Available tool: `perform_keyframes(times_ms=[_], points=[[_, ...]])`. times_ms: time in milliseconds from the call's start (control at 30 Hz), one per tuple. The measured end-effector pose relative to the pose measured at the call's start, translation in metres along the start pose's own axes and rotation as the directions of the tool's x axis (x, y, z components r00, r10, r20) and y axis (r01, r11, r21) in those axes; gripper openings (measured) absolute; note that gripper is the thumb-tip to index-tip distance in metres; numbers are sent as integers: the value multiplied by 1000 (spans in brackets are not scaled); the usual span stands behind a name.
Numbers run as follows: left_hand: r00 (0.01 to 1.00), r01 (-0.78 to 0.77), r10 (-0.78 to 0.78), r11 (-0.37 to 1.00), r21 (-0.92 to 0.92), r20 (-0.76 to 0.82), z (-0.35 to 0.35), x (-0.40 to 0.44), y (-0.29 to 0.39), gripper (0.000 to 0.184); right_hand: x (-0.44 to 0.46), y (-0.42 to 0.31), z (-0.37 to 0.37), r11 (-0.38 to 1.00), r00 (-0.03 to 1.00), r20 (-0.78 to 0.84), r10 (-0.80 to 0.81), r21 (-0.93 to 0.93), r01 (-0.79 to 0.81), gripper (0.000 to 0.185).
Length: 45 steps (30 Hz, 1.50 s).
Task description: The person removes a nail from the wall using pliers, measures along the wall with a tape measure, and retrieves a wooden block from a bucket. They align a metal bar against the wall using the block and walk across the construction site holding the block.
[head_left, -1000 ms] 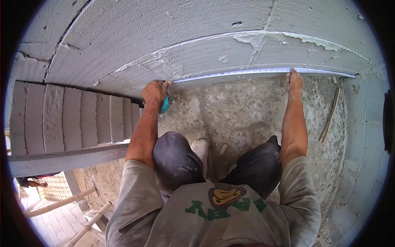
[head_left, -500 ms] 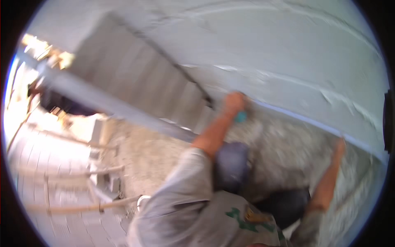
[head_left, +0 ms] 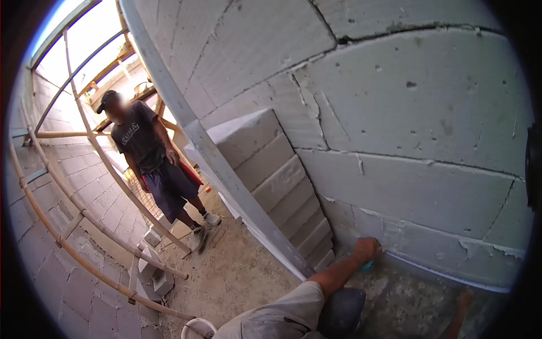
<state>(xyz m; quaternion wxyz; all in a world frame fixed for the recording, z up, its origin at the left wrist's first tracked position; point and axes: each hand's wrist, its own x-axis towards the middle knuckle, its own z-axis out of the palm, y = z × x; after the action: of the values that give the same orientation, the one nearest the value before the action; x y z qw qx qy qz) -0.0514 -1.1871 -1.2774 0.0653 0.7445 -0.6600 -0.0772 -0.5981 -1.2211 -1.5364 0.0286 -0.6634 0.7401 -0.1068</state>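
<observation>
My left hand (head_left: 367,248) is closed low beside the block wall (head_left: 418,192), near the bottom of the stepped blocks (head_left: 285,175). A small teal thing (head_left: 367,265) shows just under this hand; its kind is unclear. From near the left hand, a pale thin strip (head_left: 446,275) runs along the foot of the wall to the right. My right hand (head_left: 464,299) is low at the right, just below the strip and near the floor (head_left: 406,294). Its fingers are too small and dim to make out.
A long pale board (head_left: 209,147) slants along the stepped blocks. Another person (head_left: 152,152) stands at the left in a dark shirt and shorts. A curved wooden ladder-like frame (head_left: 84,214), concrete blocks (head_left: 152,277) and a white bucket (head_left: 197,327) are also at left.
My view has swung up and left, bringing the standing person fully into sight. Both hands appear lower and farther right in the picture, still near the foot of the wall.
</observation>
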Motion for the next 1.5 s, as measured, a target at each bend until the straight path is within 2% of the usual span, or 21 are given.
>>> perform_keyframes(times_ms=[33, 67, 133, 167, 200, 233, 267, 300, 333, 367, 400, 467, 533, 600, 733, 800, 833, 867, 967, 1167, 1500], points=[[997, -32, 31, 999, -21, -65, 2, -1, -3, 44, -9, -1, 2, 999, 1000, 28, 6, -41, -5, 32], [990, -90, 99, 992, 84, -104, 17, 3, -13, 44, -16, 1, 10, 997, 998, 56, 12, -83, -8, 31], [1000, -19, 18, 995, 98, 12, -4, 2, -1, 46, -25, 6, 26, 876, 899, 406, -162, -361, 321, 35], [999, -13, 7, 992, 126, 54, -17, -1, 5, 49, -32, -20, -7, 886, 836, 528, -148, -306, 350, 35], [991, 54, -68, 990, 128, 114, -21, 1, 8, 51, -40, -2, 26, 886, 856, 439, -273, -232, 402, 29], [993, 32, -45, 992, 119, 105, -12, 5, 3, 52, -44, -33, -12, 895, 804, 536, -257, -181, 407, 31], [988, 59, -75, 991, 118, 132, -24, 1, 13, 51, -47, -67, -43, 983, 804, 567, -178, 59, 175, 31], [983, 72, -83, 995, 75, 165, -17, 7, 8, 50, -56, -99, -80, 925, 778, 625, -69, 332, -185, 30], [980, 87, -100, 993, 82, 173, -21, 7, 11, 49, -64, -132, -119, 715, 716, 697, 44, 479, -510, 31], [976, 110, -125, 990, 92, 179, -25, 4, 14, 49, -69, -161, -147, 574, 677, 731, 86, 519, -633, 31], [979, 102, -115, 991, 87, 167, -22, 6, 11, 49, -67, -153, -112, 766, 756, 646, -104, 538, -353, 31], [983, 90, -101, 993, 79, 155, -13, 7, 5, 49, -73, -186, -125, 835, 734, 674, -78, 447, -322, 28], [979, 83, -98, 993, 87, 180, -14, 9, 5, 50, -80, -260, -180, 778, 752, 654, 80, 430, -458, 27], [979, 83, -98, 993, 89, 178, -16, 9, 5, 52, -87, -275, -174, 804, 870, 489, -65, 542, -245, 29], [968, 129, -145, 988, 88, 204, -22, 6, 13, 47, -94, -296, -91, 681, 923, 207, -324, 729, 76, 30], [971, 126, -139, 989, 74, 194, -21, 8, 10, 47, -97, -313, -94, 575, 925, 308, -222, 808, -131, 29], [970, 126, -138, 989, 72, 198, -21, 8, 10, 47, -98, -341, -145, 459, 862, 499, -84, 788, -411, 28], [970, 124, -136, 990, 71, 203, -21, 8, 11, 47, -99, -360, -173, 295, 735, 678, 22, 698, -653, 27], [966, 116, -130, 991, 74, 222, -21, 10, 12, 47, -102, -373, -149, 376, 843, 537, 30, 776, -507, 27], [962, 135, -152, 987, 88, 227, -24, 8, 13, 47, -100, -402, -151, 103, 759, 649, -59, 760, -642, 29], [960, 136, -154, 986, 93, 234, -22, 10, 12, 46, -95, -397, -149, 217, 757, 653, -29, 743, -633, 30]])
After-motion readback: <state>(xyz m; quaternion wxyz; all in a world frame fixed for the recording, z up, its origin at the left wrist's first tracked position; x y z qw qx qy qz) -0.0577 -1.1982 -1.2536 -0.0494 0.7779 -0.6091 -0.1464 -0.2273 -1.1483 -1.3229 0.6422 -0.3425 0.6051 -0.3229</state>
